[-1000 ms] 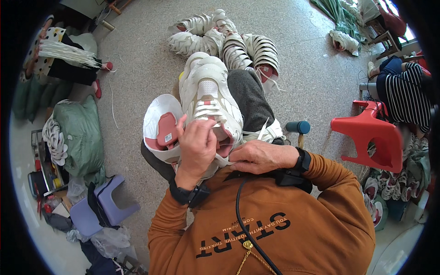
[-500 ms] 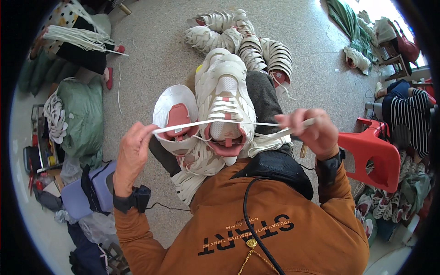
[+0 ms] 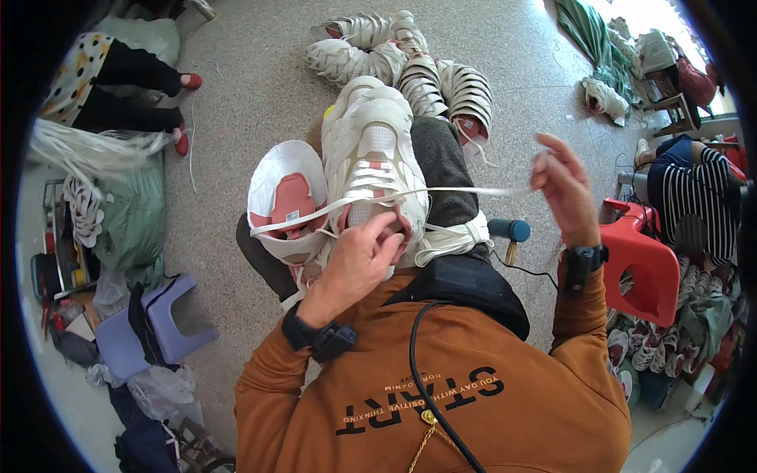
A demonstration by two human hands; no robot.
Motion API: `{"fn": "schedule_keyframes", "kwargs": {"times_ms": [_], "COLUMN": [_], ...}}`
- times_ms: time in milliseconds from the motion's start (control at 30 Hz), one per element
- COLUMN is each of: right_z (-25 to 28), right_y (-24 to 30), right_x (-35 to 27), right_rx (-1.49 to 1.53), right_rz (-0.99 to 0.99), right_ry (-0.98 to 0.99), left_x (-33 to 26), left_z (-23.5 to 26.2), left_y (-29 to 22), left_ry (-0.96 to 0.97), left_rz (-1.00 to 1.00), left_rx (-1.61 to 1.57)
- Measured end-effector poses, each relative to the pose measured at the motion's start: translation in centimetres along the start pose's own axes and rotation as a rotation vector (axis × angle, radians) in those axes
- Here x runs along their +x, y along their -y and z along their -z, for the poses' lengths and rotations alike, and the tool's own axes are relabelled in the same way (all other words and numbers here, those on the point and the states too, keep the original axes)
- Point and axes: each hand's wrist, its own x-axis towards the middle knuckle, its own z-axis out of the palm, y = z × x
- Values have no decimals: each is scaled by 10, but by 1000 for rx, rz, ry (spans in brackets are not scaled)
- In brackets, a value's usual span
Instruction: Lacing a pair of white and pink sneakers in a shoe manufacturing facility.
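Observation:
A white and beige sneaker [image 3: 371, 110] with pink lining lies at my lap, its toe pointing away from me. My left hand [image 3: 355, 264] is at the sneaker's opening, fingers bent around the tongue, partly hiding it. A flat white shoelace [image 3: 465, 189] crosses above the opening, passing over to the right. My right hand [image 3: 566, 189], raised off to the right, pinches the lace near its end. Left of this sneaker is another shoe part, a white upper with a pink insole [image 3: 290, 197]. A bundle of white laces [image 3: 453, 240] lies over my right thigh.
Several laced sneakers [image 3: 422, 83] lie on the floor ahead. A red plastic stool [image 3: 650, 276] stands at right, a purple stool [image 3: 130, 339] at left. A person in red shoes [image 3: 181, 140] stands far left by a green sack [image 3: 130, 229]. More shoes [image 3: 666, 347] pile up at lower right.
My left hand has let go of the lace and moved right, down to the sneaker's opening. My right hand has risen slightly outward with the lace. The other person's bundle of strands has swung down.

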Motion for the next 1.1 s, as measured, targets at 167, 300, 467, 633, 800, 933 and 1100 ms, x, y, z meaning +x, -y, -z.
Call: {"fn": "schedule_keyframes", "kwargs": {"times_ms": [167,300,467,633,800,933,1100], "right_z": [-74,-96,-105,-107,-119,-133,-122], "right_y": [-40,-66,-66,-60,-58,-43,-55], "right_x": [-2,1,5,8,18,14,14], "right_rx": [-365,-601,-786,-895,-1067,-1235,-1192], "right_rz": [-289,-56,172,278,431,549,498], "right_ry": [344,401,399,433,496,629,635], "left_x": [13,12,10,13,17,4,21], "left_z": [-18,-22,-24,-26,-23,-24,-36], "left_y": [16,19,22,20,26,21,34], "left_ry": [-58,-69,-138,-142,-178,-211,-259], "left_rz": [-122,-102,-165,-116,-139,-204,-359], "left_rx": [79,40,86,-43,-90,-30,79]}}
